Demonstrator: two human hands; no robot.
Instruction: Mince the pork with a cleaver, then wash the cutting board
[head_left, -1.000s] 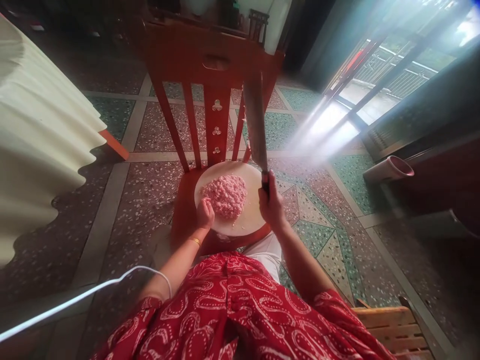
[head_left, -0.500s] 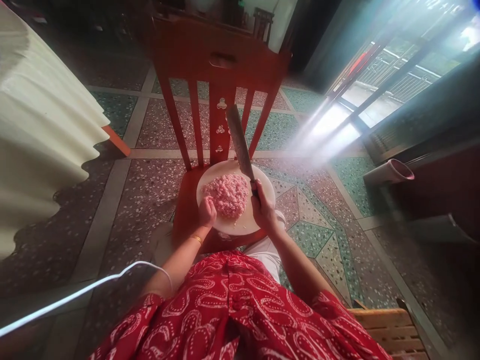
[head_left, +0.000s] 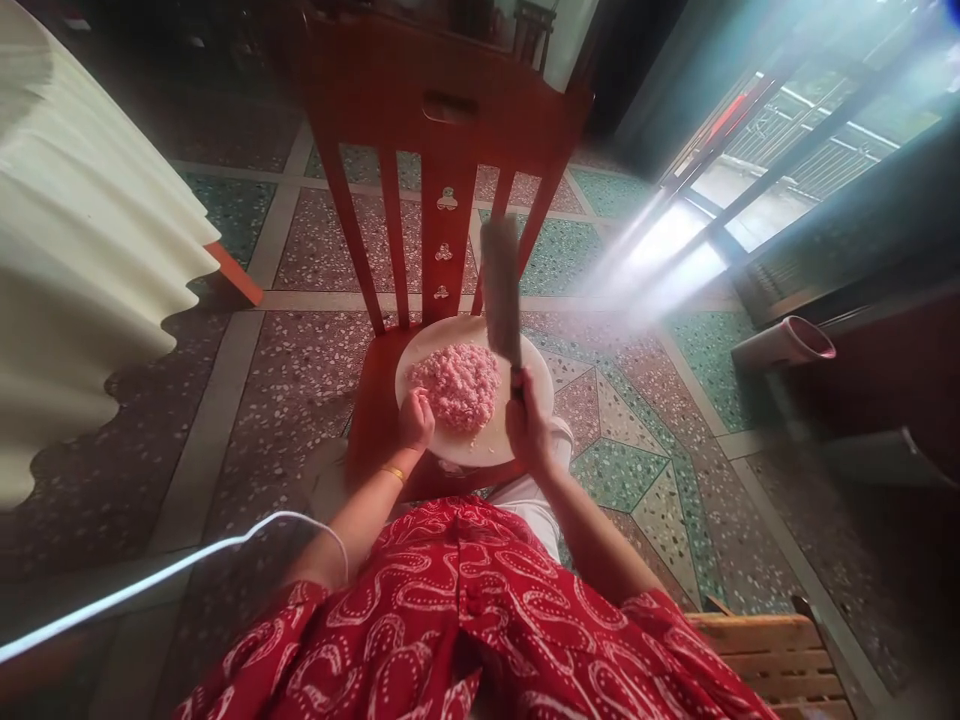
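Cleaver (head_left: 501, 290) rising mid-frame, gripped tight in right hand (head_left: 529, 425); left hand (head_left: 416, 420) curling loosely (empty) against mince (head_left: 455, 385) on board (head_left: 491, 442).

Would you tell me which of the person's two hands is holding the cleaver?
The right hand grips the cleaver; the left hand only rests beside the minced meat.

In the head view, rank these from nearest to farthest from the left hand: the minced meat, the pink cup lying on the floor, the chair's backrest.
1. Minced meat: beside the left hand, on the round board.
2. Chair's backrest: beyond the board, upright.
3. Pink cup: far off to the right, on its side.
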